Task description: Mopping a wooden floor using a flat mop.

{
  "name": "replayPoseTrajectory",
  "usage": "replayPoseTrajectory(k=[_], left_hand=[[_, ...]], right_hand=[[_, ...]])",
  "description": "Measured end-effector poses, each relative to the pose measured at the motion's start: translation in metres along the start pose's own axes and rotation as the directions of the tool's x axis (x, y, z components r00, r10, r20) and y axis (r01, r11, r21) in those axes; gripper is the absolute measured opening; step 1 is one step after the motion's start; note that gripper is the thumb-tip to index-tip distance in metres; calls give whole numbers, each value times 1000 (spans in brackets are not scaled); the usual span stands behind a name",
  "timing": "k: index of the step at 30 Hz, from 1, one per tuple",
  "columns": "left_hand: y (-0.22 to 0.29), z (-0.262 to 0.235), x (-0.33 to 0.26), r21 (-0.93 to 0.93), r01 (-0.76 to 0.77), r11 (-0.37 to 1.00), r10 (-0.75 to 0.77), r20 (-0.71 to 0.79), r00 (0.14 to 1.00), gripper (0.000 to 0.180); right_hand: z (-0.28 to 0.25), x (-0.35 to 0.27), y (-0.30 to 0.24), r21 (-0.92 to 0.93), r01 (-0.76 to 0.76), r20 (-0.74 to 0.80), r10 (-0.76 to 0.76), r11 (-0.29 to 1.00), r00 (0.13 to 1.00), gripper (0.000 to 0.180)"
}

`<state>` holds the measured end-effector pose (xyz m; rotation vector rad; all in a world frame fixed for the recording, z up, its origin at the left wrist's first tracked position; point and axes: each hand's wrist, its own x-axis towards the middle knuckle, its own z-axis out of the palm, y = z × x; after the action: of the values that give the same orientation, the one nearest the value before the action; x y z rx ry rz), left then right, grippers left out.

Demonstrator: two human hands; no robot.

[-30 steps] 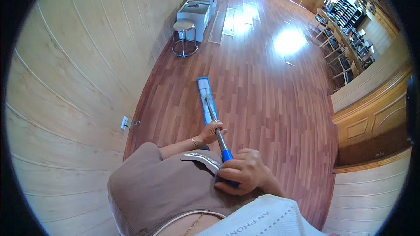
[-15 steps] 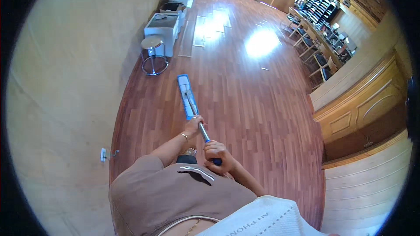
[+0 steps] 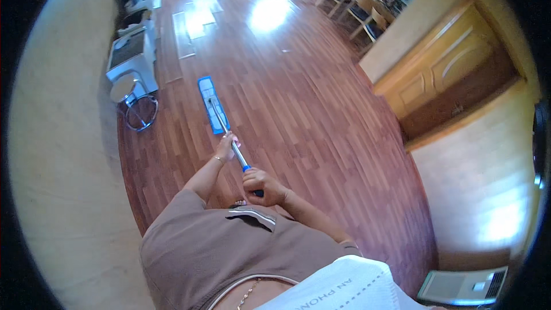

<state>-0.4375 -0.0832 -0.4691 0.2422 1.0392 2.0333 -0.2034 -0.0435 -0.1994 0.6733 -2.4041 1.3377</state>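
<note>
A flat mop (image 3: 213,105) with a long blue-edged head lies on the wood floor ahead of me, and its silver pole slants back toward my body. My left hand (image 3: 226,147) is wrapped round the pole lower down, near the mop head. Closer to my waist, my right hand (image 3: 261,185) grips the pole's upper end, just behind a blue collar. The dark end of the handle shows below the right fist. Both arms reach forward, the left one straighter than the right.
On the left, a round stool (image 3: 127,90) with a chrome base stands by a white cabinet (image 3: 133,54) along the wall. A wooden door (image 3: 447,72) is at the right. Chairs (image 3: 367,20) line a long desk far right. A pale flat panel (image 3: 464,286) sits at lower right.
The view has swung to the right, so the stool and cabinet sit further left and the panel at lower right has come in. Both hands keep their hold on the mop.
</note>
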Motion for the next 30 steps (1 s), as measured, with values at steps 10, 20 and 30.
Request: replayPoseTrajectory(k=[10,20,30], left_hand=[[-21,114,39,781,-592,200,-23,607,794,38],[-27,237,-59,451,-227,863,-235,758,608,44],[163,363,-183,-11,-551,834,232,914,332,69]], right_hand=[[-35,-10,-43,-162,-314,-368,238,936,899,18],[-72,-36,-123,-125,-562,-617,380,817,689,9],[-104,-48,-158,-162,-423,-727,183,891,662,26]])
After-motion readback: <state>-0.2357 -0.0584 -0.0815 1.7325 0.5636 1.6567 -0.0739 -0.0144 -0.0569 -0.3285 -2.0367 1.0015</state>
